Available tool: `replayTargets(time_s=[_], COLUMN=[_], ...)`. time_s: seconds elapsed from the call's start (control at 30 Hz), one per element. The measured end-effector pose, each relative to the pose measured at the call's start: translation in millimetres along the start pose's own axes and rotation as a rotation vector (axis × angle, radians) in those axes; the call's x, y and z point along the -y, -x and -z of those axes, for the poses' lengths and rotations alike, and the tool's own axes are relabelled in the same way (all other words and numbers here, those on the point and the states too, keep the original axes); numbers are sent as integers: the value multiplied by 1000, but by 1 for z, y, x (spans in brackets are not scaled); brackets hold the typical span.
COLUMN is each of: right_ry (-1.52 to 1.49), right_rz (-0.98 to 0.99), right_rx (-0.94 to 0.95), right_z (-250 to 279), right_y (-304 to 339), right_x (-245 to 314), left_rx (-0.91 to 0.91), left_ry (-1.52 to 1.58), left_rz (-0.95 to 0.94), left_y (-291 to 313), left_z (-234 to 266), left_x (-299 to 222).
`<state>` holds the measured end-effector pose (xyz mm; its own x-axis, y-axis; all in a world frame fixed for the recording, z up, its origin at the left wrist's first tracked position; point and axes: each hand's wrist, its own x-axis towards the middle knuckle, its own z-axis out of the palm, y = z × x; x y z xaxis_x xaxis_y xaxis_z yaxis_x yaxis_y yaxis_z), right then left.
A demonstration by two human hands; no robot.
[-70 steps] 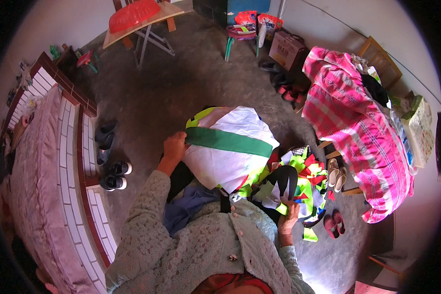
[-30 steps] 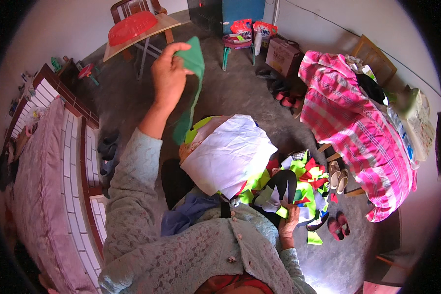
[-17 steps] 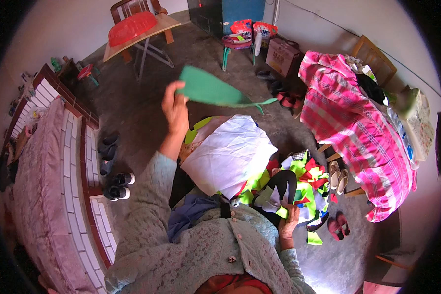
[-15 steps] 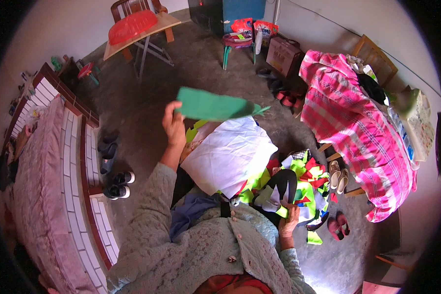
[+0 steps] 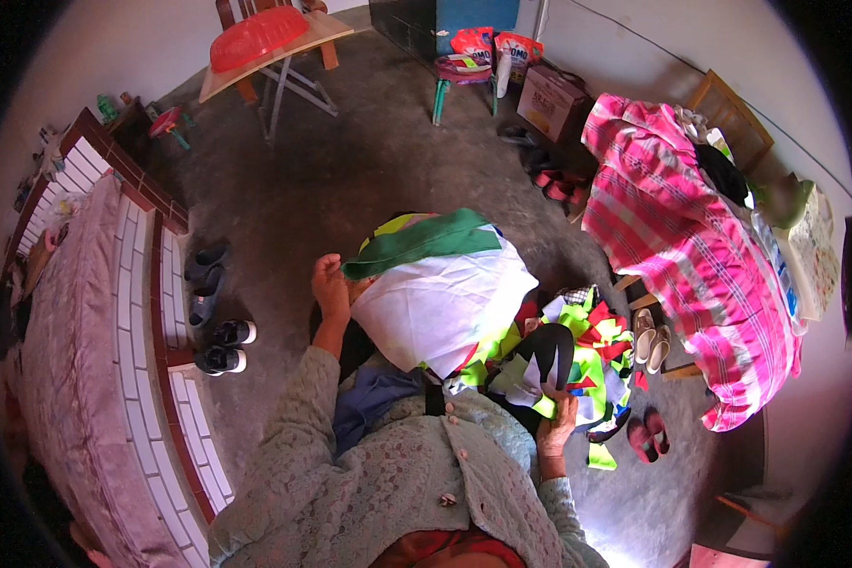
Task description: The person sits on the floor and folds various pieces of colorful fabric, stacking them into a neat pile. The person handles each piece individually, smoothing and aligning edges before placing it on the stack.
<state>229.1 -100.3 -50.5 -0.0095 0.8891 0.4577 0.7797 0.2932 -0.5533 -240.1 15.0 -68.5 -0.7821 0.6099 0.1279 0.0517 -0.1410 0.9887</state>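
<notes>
In front of me a white cloth (image 5: pixel 435 312) lies draped over a rounded bulk, with coloured scraps showing along its edges. A long green cloth strip (image 5: pixel 426 239) rests across its far side. My left hand (image 5: pixel 329 284) is closed, its curled fingers at the strip's left end; the exact grip is hard to make out. Beside my right thigh sits a heap of cloth scraps (image 5: pixel 592 364) in neon yellow, red, white and black. At the heap's near edge my right hand (image 5: pixel 559 423) is closed on a neon yellow scrap (image 5: pixel 545 407).
A chair draped with pink checked cloth (image 5: pixel 677 256) stands at the right, with shoes (image 5: pixel 651 341) beside it. Shoes (image 5: pixel 222 347) also lie by the tiled ledge (image 5: pixel 147 360) at left. A folding table (image 5: pixel 317 43) bearing a red basin (image 5: pixel 258 40) stands at the far left.
My left hand has come down and toward me. The green cloth strip, held up in the air before, has dropped onto the white cloth. My right hand has stayed in place.
</notes>
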Motion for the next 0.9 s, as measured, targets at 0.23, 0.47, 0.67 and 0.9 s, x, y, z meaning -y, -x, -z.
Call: replayTargets(time_s=[0.23, 0.47, 0.67, 0.9], right_ry=[5, 43, 36, 58], right_rz=[-12, 9, -15, -53], right_rx=[-16, -24, -8, -19], right_z=[4, 2, 2, 2], right_y=[-4, 0, -2, -1], right_x=[12, 3, 6, 7], left_rx=[213, 483, 532, 702], left_ry=[-654, -769, -859, -841], left_rz=[-525, -522, -430, -206], left_y=[4, -8, -35, -62], left_z=[-30, -45, -46, -54], left_x=[-29, -26, 2, 4])
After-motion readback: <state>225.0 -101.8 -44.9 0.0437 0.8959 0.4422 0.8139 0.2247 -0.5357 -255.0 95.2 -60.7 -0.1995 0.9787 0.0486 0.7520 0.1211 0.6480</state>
